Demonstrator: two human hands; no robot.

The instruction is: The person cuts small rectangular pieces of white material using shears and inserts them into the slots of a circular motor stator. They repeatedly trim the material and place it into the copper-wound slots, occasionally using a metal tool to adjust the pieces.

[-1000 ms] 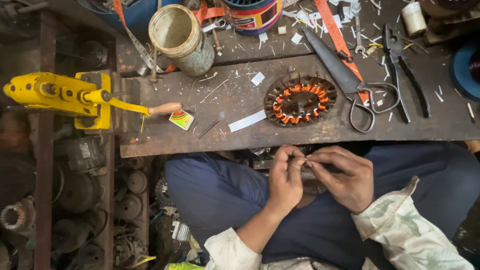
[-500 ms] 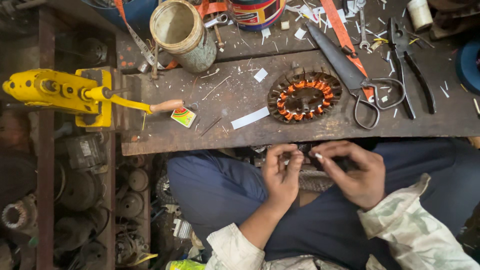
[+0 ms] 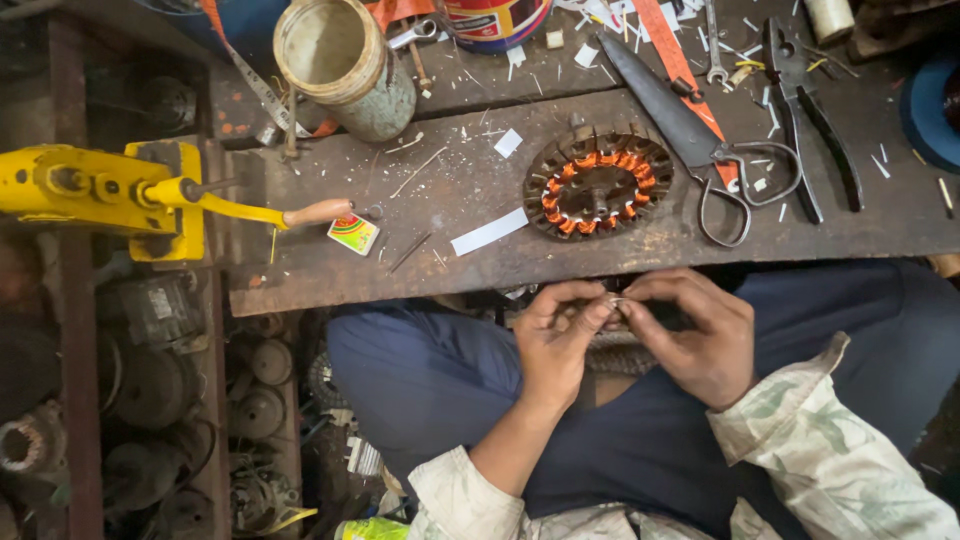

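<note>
The person sits cross-legged in dark blue trousers, hands held together over the lap, just below the near edge of the bench (image 3: 330,280).

Left hand (image 3: 556,335): fingers curled in, thumb and forefinger pinched on a small pale piece (image 3: 617,304) at the point where both hands meet. Right hand (image 3: 700,335): fingers likewise bent, tips closed on the same piece from the other side. The piece is tiny and largely covered by the fingertips; its kind cannot be told. It sits between the two hands, above the lap, clear of the bench.

On the bench, directly beyond the hands: a round stator (image 3: 598,184) with orange windings, lying flat. Just to its right lie large scissors (image 3: 690,130), blades pointing away to the upper left, loops near the bench edge. Further right lie black pliers (image 3: 810,110). To the left of the stator lies a white strip (image 3: 488,232), and beyond it a small coloured card (image 3: 353,234).

At the far left a yellow winder (image 3: 100,190) is fixed at the bench end; its crank handle (image 3: 318,212) with wooden grip reaches toward the card. At the back stands an open tin (image 3: 345,65), tilted toward the camera. An orange tape (image 3: 672,50) lies across the back, under the scissors. White scraps are scattered over the surface.

Below the bench on the left, old motor parts (image 3: 150,400) are stacked in shadow.
</note>
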